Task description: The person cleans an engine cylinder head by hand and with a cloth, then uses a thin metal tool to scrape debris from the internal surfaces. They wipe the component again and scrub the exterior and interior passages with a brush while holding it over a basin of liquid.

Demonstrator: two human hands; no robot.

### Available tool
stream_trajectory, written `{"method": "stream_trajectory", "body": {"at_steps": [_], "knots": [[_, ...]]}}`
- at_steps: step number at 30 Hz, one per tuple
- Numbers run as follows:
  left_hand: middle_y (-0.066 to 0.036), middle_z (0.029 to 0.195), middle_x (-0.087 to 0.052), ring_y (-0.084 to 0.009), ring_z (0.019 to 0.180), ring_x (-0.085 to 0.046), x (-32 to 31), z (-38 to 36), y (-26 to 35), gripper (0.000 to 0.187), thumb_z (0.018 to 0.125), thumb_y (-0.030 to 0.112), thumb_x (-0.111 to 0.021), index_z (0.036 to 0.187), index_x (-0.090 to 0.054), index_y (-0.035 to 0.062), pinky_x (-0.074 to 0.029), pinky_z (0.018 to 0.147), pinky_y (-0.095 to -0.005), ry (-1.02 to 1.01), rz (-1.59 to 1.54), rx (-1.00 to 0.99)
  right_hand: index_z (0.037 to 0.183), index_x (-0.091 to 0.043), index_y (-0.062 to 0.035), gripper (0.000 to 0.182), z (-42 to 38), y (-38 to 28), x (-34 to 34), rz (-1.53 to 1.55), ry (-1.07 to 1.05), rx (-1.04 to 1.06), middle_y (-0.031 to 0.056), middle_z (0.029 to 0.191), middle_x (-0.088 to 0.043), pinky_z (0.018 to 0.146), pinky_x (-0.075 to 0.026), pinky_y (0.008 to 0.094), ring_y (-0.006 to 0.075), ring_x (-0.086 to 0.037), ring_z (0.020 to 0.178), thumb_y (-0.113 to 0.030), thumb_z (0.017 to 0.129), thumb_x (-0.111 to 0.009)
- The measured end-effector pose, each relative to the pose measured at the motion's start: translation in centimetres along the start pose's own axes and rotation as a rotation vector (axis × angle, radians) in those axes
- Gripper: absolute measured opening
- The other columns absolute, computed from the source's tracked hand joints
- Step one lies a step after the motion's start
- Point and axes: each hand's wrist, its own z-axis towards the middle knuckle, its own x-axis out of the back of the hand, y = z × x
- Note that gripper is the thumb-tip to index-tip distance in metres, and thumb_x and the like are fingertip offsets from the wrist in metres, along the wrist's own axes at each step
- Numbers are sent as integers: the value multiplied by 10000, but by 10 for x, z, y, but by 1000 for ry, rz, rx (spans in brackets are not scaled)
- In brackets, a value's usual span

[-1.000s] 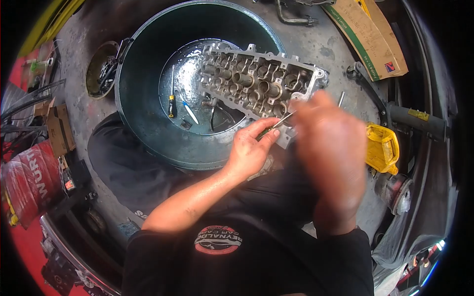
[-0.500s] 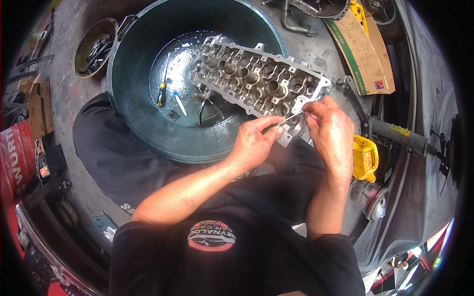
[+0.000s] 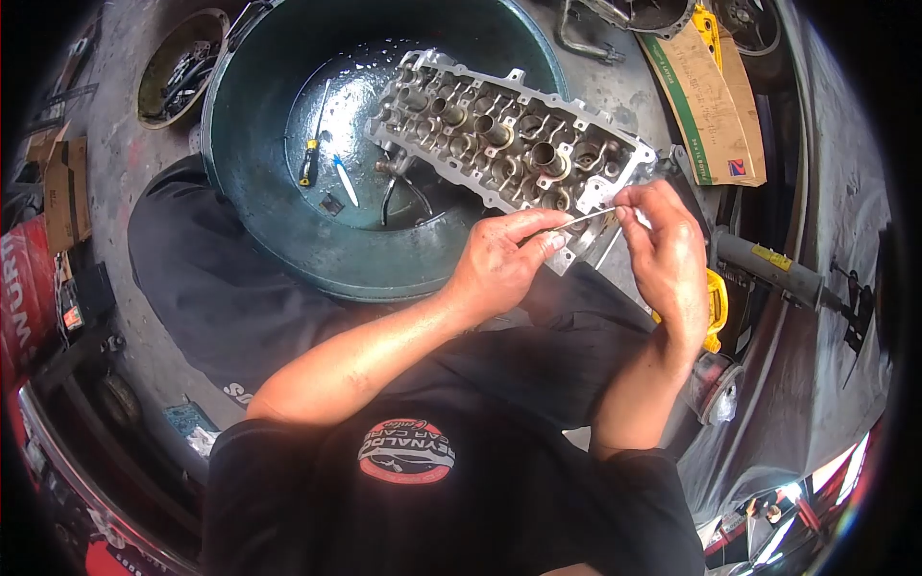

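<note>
A thin metal rod [image 3: 588,217] spans the gap between my two hands, over the near right end of a metal cylinder head [image 3: 509,134]. My left hand [image 3: 504,257] pinches its left end between thumb and forefinger. At the other end, the fingertips of my right hand [image 3: 663,254] are closed on it. The cylinder head lies slanted across the right side of a large dark green tub [image 3: 230,192]. Inside the tub are a yellow and black screwdriver [image 3: 309,163], a white and blue pen-like tool [image 3: 347,182] and a dark cable or hose [image 3: 387,204].
A round pan of metal parts [image 3: 154,110] stands at the upper left. Cardboard [image 3: 701,115] lies at the upper right, above a grey cylinder [image 3: 778,272] and a yellow container [image 3: 715,312]. A cardboard box [image 3: 67,197] is at the far left.
My right hand has moved right and slightly down, and more of the thin rod shows between my hands. The view has shifted a little. Both hands keep their pinch.
</note>
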Motion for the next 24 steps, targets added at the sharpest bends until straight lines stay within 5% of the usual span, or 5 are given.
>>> {"method": "stream_trajectory", "body": {"at_steps": [6,10,15,20,24], "knots": [[-119,960,-727,-198,833,-689,15,4,13,286,870,34,-709,1155,-717,19,-546,746,-316,-23,261,-390,1028,-654,11,126,-9,0,18,276,-113,-168,187,950,-629,753,-495,425,382,-642,892,-25,910,-629],[-72,698,-563,-250,606,-599,63,3,43,371,761,-53,-708,1113,-713,66,-471,516,-392,83,960,-688,999,-614,-15,77,-19,5,-3,-12,-70,110,148,891,-626,649,-498,288,194,-638,806,-28,927,-589],[-62,696,-556,-279,609,-604,53,10,62,374,712,-10,-695,1076,-719,73,-493,533,-403,-32,1115,-684,892,-631,-93,126,-46,-66,-75,-5,-364,498,98,777,-657,517,-487,396,249,-662,646,-122,770,-623],[-52,702,-532,-275,611,-589,23,26,60,370,721,64,-672,1090,-691,86,-482,546,-410,-202,1200,-719,1052,-659,-27,195,-59,-77,-123,513,-279,351,161,1004,-668,842,-506,421,300,-650,961,-99,901,-560],[-45,707,-524,-266,618,-586,15,30,57,379,721,92,-667,1100,-671,84,-473,552,-409,-193,1273,-775,1131,-645,-19,258,-59,-74,-125,3,-95,562,139,1074,-651,934,-471,414,271,-616,1050,-103,912,-537]]}}
